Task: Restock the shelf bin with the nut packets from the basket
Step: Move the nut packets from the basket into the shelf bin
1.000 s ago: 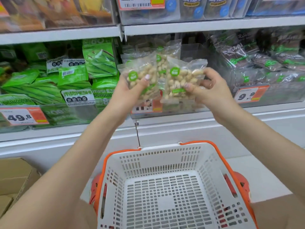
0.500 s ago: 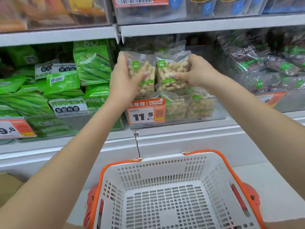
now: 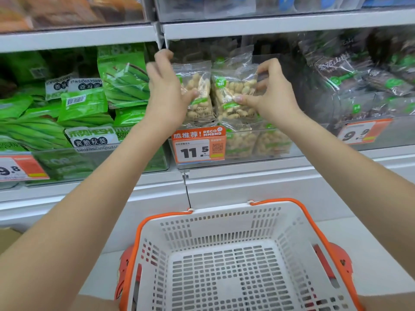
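Observation:
Two clear nut packets stand upright side by side above the clear shelf bin (image 3: 294, 151). My left hand (image 3: 166, 93) grips the left nut packet (image 3: 198, 95), thumb across its front. The right nut packet (image 3: 231, 95) is pinched by my right hand (image 3: 271, 95) between thumb and fingers. More nut packets (image 3: 258, 142) lie low in the bin behind its front wall. An orange price tag (image 3: 198, 144) reading 11.5 hangs on the bin's left front. Below, the white basket (image 3: 202, 225) with orange rim holds nothing that I can see.
Green snack bags (image 3: 83, 104) fill the bin to the left. Dark packets (image 3: 359, 81) fill the bin to the right, with a 9.9 tag (image 3: 363, 131). An upper shelf edge (image 3: 269, 25) runs just above my hands. A cardboard box corner (image 3: 6, 239) sits at lower left.
Both hands have carried the two packets up and forward from in front of the shelf into the bin opening. The price tag, hidden a second ago, now shows below them.

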The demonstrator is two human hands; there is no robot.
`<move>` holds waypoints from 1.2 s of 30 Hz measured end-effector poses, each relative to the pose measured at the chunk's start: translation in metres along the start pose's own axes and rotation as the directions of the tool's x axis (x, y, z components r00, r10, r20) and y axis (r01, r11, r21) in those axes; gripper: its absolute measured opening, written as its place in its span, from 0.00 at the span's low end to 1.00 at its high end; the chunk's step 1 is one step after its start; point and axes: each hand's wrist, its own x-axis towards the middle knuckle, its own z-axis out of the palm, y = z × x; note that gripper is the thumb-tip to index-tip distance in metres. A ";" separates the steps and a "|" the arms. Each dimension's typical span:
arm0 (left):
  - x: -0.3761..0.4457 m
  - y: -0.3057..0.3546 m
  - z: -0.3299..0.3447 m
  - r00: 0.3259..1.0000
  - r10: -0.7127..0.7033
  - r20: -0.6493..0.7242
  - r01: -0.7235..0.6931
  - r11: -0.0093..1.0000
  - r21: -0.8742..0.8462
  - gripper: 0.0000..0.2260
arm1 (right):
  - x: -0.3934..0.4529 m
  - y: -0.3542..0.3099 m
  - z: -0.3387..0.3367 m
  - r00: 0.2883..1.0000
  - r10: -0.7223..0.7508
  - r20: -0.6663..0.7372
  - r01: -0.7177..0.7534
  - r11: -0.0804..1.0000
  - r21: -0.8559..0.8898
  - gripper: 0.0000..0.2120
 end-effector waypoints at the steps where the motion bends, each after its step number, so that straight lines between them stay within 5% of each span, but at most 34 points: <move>1: -0.004 -0.001 0.001 0.995 0.098 -0.030 -0.091 0.982 0.168 0.27 | -0.004 0.001 0.002 0.999 -0.039 -0.036 0.039 0.999 0.003 0.29; 4: -0.007 -0.011 0.004 0.975 0.217 0.041 -0.214 0.880 0.425 0.25 | -0.010 0.002 0.008 0.989 -0.133 -0.058 0.129 0.989 -0.067 0.32; 14: -0.003 -0.013 0.006 0.940 0.126 0.316 -0.313 0.685 0.658 0.33 | -0.011 0.003 0.016 0.981 -0.151 0.119 0.179 0.941 -0.288 0.31; 18: -0.020 -0.009 0.001 0.917 0.175 0.359 -0.371 0.706 0.603 0.29 | -0.024 0.010 0.016 0.955 -0.274 0.117 0.286 0.729 -0.622 0.30; 22: -0.040 -0.008 0.013 0.889 0.247 0.386 -0.413 0.795 0.445 0.38 | -0.028 0.014 0.023 0.892 -0.377 0.249 0.433 0.551 -0.714 0.32; 33: -0.039 -0.014 0.030 0.907 0.279 0.314 -0.410 0.756 0.510 0.39 | -0.005 0.020 0.027 0.847 -0.239 0.475 0.477 0.735 -0.482 0.33; 36: -0.043 -0.009 0.027 0.916 0.270 0.297 -0.393 0.755 0.524 0.40 | -0.010 0.016 0.015 0.860 -0.360 0.361 0.462 0.850 -0.254 0.30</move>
